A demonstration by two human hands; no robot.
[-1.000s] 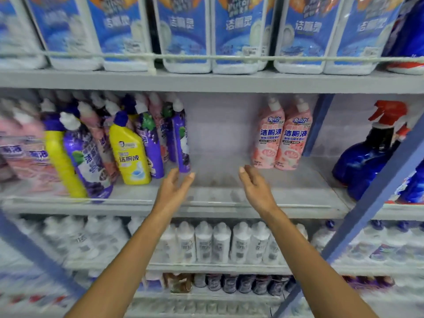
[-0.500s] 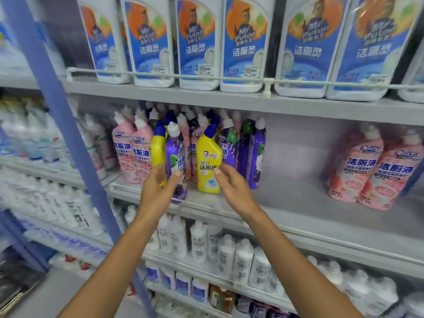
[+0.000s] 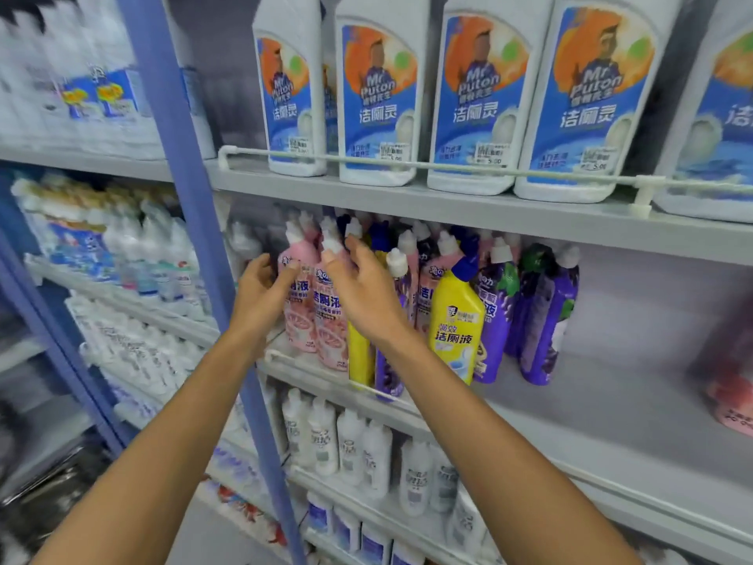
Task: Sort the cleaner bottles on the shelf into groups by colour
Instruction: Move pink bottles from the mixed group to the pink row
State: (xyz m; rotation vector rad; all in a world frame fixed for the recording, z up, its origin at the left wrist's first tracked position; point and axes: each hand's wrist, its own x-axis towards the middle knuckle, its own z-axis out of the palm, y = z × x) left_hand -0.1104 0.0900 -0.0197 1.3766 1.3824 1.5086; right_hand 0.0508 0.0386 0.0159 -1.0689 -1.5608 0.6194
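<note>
Two hands reach to the left end of the middle shelf (image 3: 611, 405): the left hand (image 3: 260, 297) has its grip curled round the left pink bottle (image 3: 300, 329), thumb on the label. Just beside it, the right pink bottle (image 3: 332, 344) is held at the neck by the right hand (image 3: 362, 295), grip partly closed, thumb in front. A yellow bottle (image 3: 456, 320) and purple bottles (image 3: 546, 316) stand further right.

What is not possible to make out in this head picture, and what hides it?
Head view:
1. Back-row bottles: colours hidden by the front row.
2. Yellow bottle and purple bottle: upper parts hidden by the right hand.
3. Left hand: grip on the pink bottle unclear, contact blurred.
4. Left bay bottles: labels motion-blurred.
5. Pink bottles at right edge: blurred, cut off.
</note>
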